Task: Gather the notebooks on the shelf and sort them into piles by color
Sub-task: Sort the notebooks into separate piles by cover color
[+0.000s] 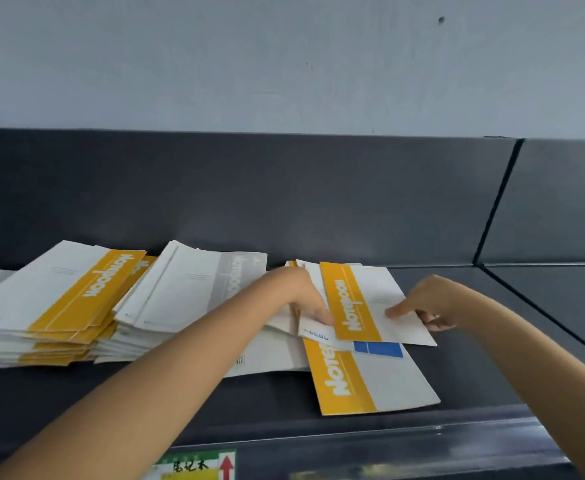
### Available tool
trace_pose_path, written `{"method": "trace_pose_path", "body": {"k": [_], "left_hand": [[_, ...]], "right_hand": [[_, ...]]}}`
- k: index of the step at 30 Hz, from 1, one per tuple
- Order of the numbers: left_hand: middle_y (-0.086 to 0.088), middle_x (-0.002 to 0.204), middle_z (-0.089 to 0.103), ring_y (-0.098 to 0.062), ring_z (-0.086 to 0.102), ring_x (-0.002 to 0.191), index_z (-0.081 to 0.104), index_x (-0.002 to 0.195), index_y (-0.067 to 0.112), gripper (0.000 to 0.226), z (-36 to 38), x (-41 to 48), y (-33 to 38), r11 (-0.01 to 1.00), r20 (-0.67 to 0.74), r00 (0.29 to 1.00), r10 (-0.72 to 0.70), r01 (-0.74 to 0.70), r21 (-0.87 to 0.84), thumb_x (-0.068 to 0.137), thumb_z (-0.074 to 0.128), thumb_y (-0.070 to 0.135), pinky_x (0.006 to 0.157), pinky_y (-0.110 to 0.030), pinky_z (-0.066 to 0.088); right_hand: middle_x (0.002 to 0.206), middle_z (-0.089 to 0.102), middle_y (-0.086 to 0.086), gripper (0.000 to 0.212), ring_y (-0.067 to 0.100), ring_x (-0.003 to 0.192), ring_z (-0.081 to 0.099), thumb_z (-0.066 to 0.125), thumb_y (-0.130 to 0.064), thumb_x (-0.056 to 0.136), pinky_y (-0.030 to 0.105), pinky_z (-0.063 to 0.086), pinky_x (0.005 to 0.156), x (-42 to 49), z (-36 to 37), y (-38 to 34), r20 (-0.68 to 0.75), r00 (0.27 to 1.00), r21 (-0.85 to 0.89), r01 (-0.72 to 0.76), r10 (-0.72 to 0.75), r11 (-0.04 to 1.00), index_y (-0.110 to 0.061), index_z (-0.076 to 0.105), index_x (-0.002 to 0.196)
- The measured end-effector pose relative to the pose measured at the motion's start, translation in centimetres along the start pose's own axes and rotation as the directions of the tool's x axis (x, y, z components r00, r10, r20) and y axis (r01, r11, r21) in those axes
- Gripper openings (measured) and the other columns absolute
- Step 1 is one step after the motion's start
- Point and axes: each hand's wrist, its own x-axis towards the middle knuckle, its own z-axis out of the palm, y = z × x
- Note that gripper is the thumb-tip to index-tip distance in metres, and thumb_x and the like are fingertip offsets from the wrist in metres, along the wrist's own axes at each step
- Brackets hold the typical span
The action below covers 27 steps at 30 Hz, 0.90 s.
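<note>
Left hand (pixel 313 304) reaches into the loose heap at right. Its fingertips sit at the edge of the top yellow notebook (pixel 360 299) and are partly hidden by it, so I cannot tell whether it grips or only touches. Right hand (pixel 429 306) pinches that notebook's right edge: thumb on the cover, fingers underneath and mostly hidden.

Blue notebook (pixel 381 349) is mostly covered, with only a corner showing under the top one. A white notebook (pixel 313 332) with small blue marks is also largely covered. Front yellow notebook (pixel 363 382) lies at the bottom of the heap, near the shelf (pixel 492 375) front edge, its upper part covered. A pale notebook (pixel 267 355) with a barcode lies flat, crossed by the left forearm. More covers poke out behind the heap, colours unclear.

Yellow pile (pixel 59 306) is far left, fanned, cut off by the frame edge. Gray pile (pixel 187 289) sits just beside it, touching, with its print faint. Both piles stand against the dark back panel (pixel 284 195).

Label (pixel 194 467) on the shelf front is cut off at the bottom and blurred, with a red arrow visible.
</note>
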Motion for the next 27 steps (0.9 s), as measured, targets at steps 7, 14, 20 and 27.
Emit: {"method": "trace_pose_path", "body": {"k": [7, 14, 20, 27], "left_hand": [[-0.014, 0.111, 0.065, -0.029, 0.067, 0.096, 0.06, 0.105, 0.003, 0.027, 0.2, 0.6, 0.7, 0.743, 0.038, 0.999, -0.028, 0.046, -0.667, 0.081, 0.071, 0.001, 0.092, -0.038, 0.054], [-0.011, 0.081, 0.072, -0.021, 0.069, 0.059, 0.068, 0.093, -0.001, 0.019, 1.1, 0.8, 1.0, 0.444, -0.038, 0.999, -0.016, -0.027, -0.896, 0.076, 0.075, -0.006, 0.06, -0.034, 0.061], [-0.011, 0.079, 0.075, -0.019, 0.072, 0.057, 0.068, 0.096, 0.001, 0.011, -3.2, -2.2, 0.1, 0.247, -0.09, 0.993, 0.081, -0.107, -0.963, 0.085, 0.067, 0.0, 0.049, -0.029, 0.058], [-0.016, 0.101, 0.074, -0.026, 0.075, 0.075, 0.064, 0.115, 0.005, 0.034, -5.5, -5.8, -6.9, 0.197, -0.21, 0.976, 0.059, -0.217, -0.956, 0.082, 0.069, -0.003, 0.057, -0.038, 0.061]], "right_hand": [[0.075, 0.055, 0.011, 0.042, 0.024, 0.075, 0.057, 0.089, -0.022, 0.065, 0.029, 0.051, 0.07, -0.4, 1.0, -1.2, 0.13, 0.991, -0.105, 0.045, -0.031, 0.993, -0.004, 0.061, 0.092], [0.088, 0.068, 0.005, 0.039, 0.018, 0.071, 0.06, 0.083, -0.028, 0.073, 0.025, 0.049, 0.06, -2.4, 0.1, -1.7, 0.231, 0.971, 0.101, 0.044, -0.067, 0.994, -0.009, 0.067, 0.104], [0.079, 0.075, 0.011, 0.026, 0.023, 0.056, 0.071, 0.064, -0.029, 0.088, 0.031, 0.057, 0.046, -6.8, -1.5, -4.4, 0.298, 0.913, 0.575, 0.062, -0.279, 0.816, -0.005, 0.066, 0.099], [0.103, 0.074, 0.013, 0.026, 0.029, 0.079, 0.074, 0.06, -0.008, 0.089, 0.041, 0.061, 0.06, -9.1, 4.5, -9.9, 0.253, 0.815, 0.695, 0.221, -0.521, 0.684, -0.013, 0.062, 0.114]]}}
